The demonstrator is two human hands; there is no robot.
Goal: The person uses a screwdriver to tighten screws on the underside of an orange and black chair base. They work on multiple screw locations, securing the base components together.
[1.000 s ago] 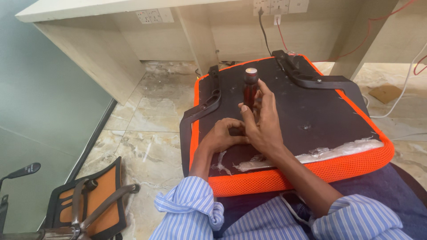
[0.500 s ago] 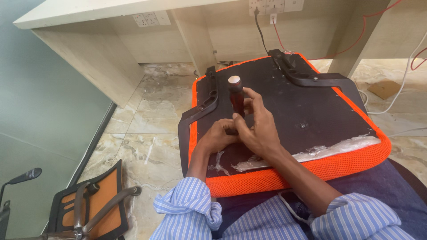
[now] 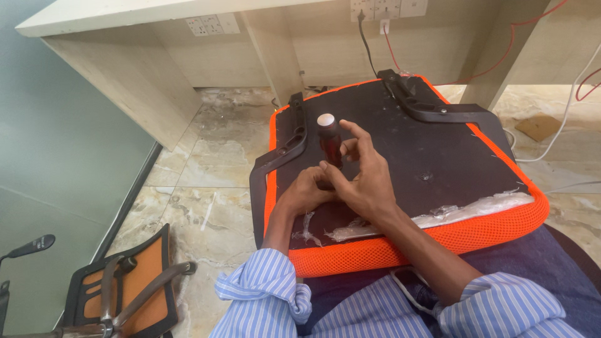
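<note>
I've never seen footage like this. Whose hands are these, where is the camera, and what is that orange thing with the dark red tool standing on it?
There is no machine here: the one view comes from a camera worn on a person's head, looking down at their own two bare hands and striped shirt sleeves.

Resting on the person's lap is an upturned office chair seat: a dark underside with an orange mesh edge, black armrest brackets bolted on, and torn clear plastic wrap along the near edge.

Standing upright on the seat is a screwdriver with a dark red handle and a pale cap. The right hand grips the handle with its fingers partly spread, while the left hand is closed around the tool's lower part.

Behind is a pale desk with wall sockets and cables; another chair part lies on the marble floor at lower left.
</note>
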